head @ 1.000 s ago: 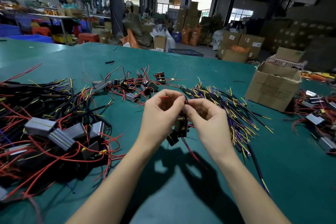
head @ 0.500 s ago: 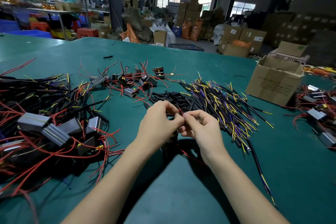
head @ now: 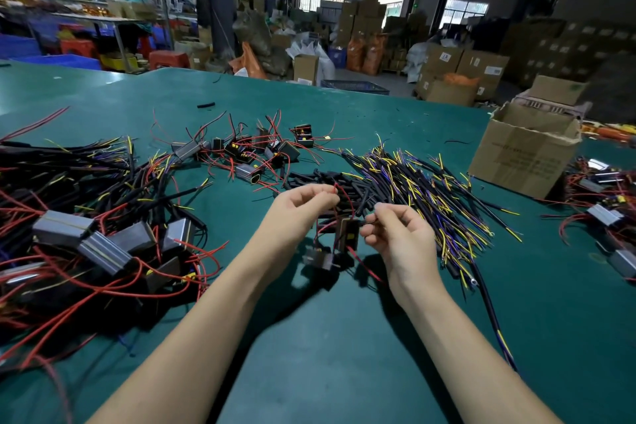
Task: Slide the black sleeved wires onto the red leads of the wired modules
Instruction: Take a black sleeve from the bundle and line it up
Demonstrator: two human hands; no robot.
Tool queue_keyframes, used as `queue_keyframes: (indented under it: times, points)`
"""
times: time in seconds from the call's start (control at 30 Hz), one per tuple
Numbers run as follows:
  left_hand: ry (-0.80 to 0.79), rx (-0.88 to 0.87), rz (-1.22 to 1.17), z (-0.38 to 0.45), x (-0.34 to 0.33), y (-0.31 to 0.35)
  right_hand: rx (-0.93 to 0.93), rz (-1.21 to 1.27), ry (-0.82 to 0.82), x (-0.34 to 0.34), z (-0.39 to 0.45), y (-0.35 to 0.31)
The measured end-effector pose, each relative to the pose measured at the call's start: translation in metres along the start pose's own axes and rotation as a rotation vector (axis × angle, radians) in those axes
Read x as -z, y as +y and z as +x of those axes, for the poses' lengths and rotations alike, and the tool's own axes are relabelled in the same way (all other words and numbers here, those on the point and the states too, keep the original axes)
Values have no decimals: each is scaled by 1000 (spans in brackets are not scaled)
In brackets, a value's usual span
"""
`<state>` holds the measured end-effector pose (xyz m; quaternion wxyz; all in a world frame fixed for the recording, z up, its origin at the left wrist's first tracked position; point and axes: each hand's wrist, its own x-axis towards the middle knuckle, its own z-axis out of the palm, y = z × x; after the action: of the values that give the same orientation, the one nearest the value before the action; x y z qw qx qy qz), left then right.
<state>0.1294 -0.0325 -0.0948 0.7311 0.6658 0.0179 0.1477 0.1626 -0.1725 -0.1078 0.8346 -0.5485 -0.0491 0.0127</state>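
You are working at the green table [head: 344, 113], between the finished tangle of modules and sleeved wires [head: 86, 234] on your left and the loose heap of black sleeved wires [head: 430, 189] fanning out to your right. Your hands, pressed together half a second ago, are now drawing apart, so the lead and the wire are separated rather than joined (the slide-on looks not yet done for this piece). Your left hand [head: 299, 213] is pinching the tip of a red lead [head: 344, 194], lifting it clear. Your right hand [head: 399, 234] is pinching a thin dark wire end. The wired module [head: 346, 234] is hanging between them, above the table.
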Motion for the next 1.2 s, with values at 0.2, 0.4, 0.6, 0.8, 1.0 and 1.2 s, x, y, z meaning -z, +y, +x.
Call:
queue_keyframes:
  times: [0.2,0.4,0.6,0.8,1.0,1.2]
  points:
    - [-62,-70,-195,-2,-3,4,-83,-115,-187,1,1,-8]
    - [152,-217,318,-6,4,6,-129,70,-362,5,0,-12]
    - [258,-264,271,-2,9,10,-98,46,-383,7,3,-11]
    - [213,-423,499,-4,5,12,-22,-2,-309,9,5,-11]
    - [460,-641,792,-5,12,11,-56,170,-129,8,8,-14]
    - [225,-617,528,-9,0,11,-99,294,-37,10,10,-19]
